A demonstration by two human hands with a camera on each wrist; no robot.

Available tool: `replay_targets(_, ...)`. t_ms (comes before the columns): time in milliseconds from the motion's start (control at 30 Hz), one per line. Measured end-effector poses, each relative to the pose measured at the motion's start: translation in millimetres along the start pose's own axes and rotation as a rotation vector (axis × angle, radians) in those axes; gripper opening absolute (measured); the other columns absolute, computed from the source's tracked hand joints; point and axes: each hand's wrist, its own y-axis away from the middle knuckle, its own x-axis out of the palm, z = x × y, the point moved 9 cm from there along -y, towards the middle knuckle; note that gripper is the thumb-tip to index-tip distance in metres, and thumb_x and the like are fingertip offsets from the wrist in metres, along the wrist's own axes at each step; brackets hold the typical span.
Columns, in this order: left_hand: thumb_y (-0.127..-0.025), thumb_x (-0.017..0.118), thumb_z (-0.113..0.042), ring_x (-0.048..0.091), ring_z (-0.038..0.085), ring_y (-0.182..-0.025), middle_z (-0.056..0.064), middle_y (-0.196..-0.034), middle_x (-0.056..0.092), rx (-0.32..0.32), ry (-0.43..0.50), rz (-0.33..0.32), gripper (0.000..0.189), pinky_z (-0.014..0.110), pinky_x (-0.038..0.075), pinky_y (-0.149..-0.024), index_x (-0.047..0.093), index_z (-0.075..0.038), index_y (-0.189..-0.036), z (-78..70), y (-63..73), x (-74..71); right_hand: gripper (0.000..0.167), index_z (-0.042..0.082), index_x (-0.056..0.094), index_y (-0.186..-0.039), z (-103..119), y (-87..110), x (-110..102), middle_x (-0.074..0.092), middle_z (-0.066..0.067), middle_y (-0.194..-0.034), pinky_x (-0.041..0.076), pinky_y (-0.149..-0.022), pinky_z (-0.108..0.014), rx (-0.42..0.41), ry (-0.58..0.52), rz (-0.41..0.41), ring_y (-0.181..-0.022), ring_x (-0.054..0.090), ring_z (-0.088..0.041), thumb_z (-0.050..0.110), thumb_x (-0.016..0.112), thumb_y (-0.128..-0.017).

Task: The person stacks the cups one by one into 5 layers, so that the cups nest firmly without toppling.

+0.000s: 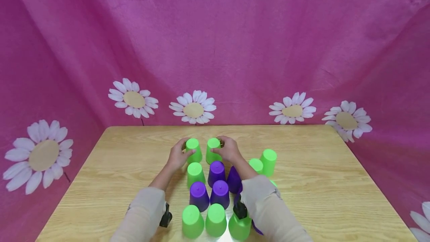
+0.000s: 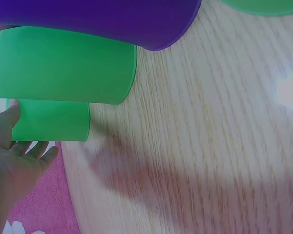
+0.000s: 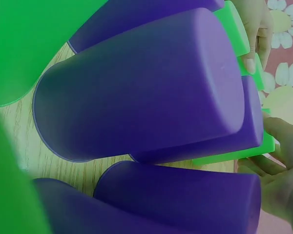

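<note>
Head view, going left to right: the left hand (image 1: 178, 156) has its grip narrowed round the left back cup (image 1: 194, 152), a green one standing upside down, thumb on the near side and fingers on the far side. Just beside it, with a small gap, there's the right back cup (image 1: 212, 152), same green, same way up, and the right hand (image 1: 229, 150) has that one from its right side, thumb in front again. So each cup sits right inside its grip, at the far end of the whole bunch. Nearer the person there's a mix of green and purple upside-down cups, like this green cup (image 1: 195, 175) and purple cup (image 1: 217, 174), plus a few more greens off to the right, partly behind the right sleeve (image 1: 268, 204). It's all on a light wood-grain table (image 1: 319, 182), with a bright glare spot showing in the left wrist view. Round the table hangs a magenta cloth (image 1: 228, 47) with big white daisies (image 1: 193, 109) from far left to far right.
</note>
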Motion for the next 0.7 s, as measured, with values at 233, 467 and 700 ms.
replay_targets(233, -0.085, 0.062, -0.001, 0.048, 0.042, -0.122, 0.027, -0.129, 0.051, -0.006, 0.001, 0.002, 0.046, 0.048, 0.042, -0.103, 0.046, 0.006, -0.128, 1.1, -1.4, -0.6, 0.043, -0.005, 0.057, -0.12, 2.9, -4.7, 6.3, 0.063, -0.021, -0.11, 0.054, -0.083, -0.034, -0.012, 0.009, 0.031, -0.1, 0.061, -0.031, 0.005, 0.07, -0.08)
replay_targets(467, -0.085, 0.062, -0.001, 0.048, 0.043, -0.121, 0.028, -0.128, 0.052, 0.004, 0.004, 0.0, 0.046, 0.048, 0.043, -0.101, 0.046, 0.007, -0.128, -2.2, 0.3, -1.6, 0.044, -0.004, 0.055, -0.122, 3.1, -7.0, 10.1, 0.062, -0.02, -0.113, 0.053, -0.085, -0.035, -0.016, 0.01, 0.042, -0.104, 0.06, -0.032, 0.005, 0.069, -0.081)
replay_targets(700, -0.085, 0.062, -0.001, 0.047, 0.043, -0.122, 0.028, -0.128, 0.051, 0.004, 0.006, -0.001, 0.047, 0.048, 0.043, -0.1, 0.045, 0.007, -0.128, -3.2, 0.9, -0.6, 0.047, -0.006, 0.052, -0.125, 3.1, -6.3, 10.1, 0.06, -0.022, -0.116, 0.052, -0.088, -0.038, -0.031, 0.017, 0.041, -0.106, 0.059, -0.034, 0.005, 0.068, -0.082)
